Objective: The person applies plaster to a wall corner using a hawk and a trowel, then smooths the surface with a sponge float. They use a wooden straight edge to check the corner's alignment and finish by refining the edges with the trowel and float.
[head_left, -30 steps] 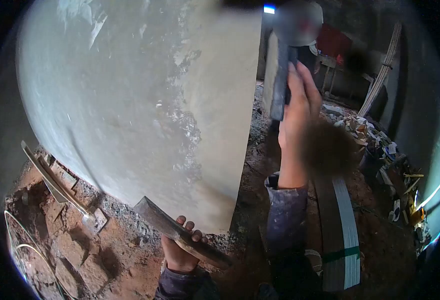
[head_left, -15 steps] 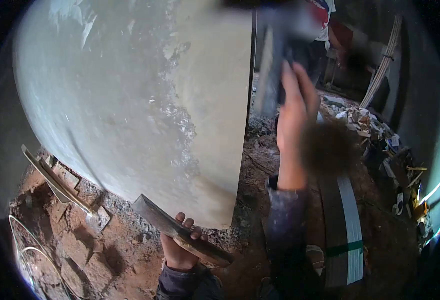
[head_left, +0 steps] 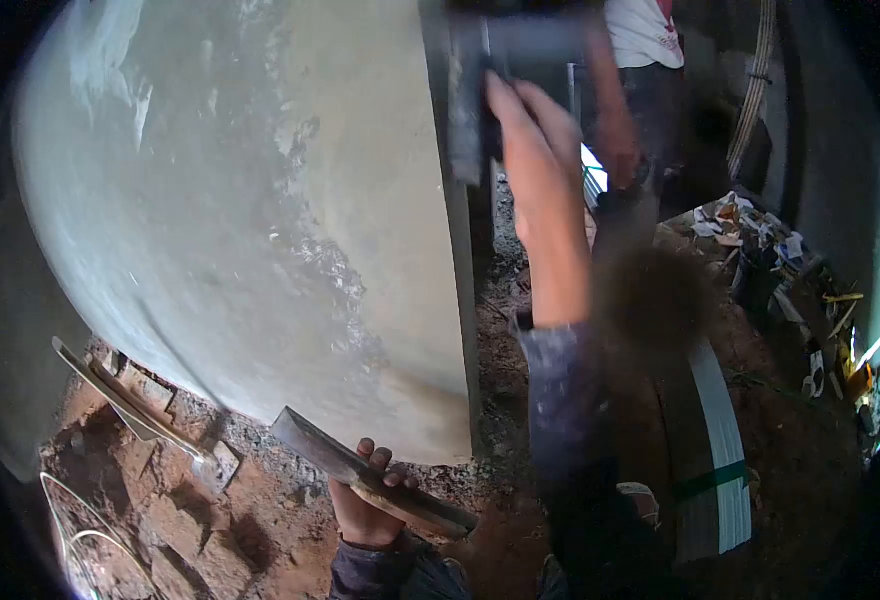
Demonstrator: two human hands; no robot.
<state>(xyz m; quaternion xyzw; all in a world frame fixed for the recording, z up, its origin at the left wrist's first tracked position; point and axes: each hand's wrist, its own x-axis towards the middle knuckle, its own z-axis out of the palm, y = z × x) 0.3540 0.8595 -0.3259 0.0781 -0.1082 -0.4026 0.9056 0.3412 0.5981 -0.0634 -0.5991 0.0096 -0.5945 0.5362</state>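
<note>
Low in the view, my left hand (head_left: 368,510) is closed around a long, narrow, worn grey board (head_left: 325,447), its fingers curled over the upper edge. The board is tilted, its left end higher and close to the foot of the plastered wall (head_left: 210,220). Higher up, my right hand (head_left: 538,150) grips a plastering trowel (head_left: 466,115), smeared by motion. The trowel's long flat blade stands upright along the wall's right-hand edge. How the right fingers wrap its handle is partly hidden.
A long wooden-handled tool (head_left: 135,402) with a square metal plate leans at left above broken slabs (head_left: 185,525). Pale strips (head_left: 722,450) bound with green tape lie at right. Behind them are a rubble heap (head_left: 745,235) and another person (head_left: 645,90) standing.
My right hand and the trowel have moved up and left to the wall's edge. The view has shifted, showing more of the other person. My left hand keeps its hold on the board.
</note>
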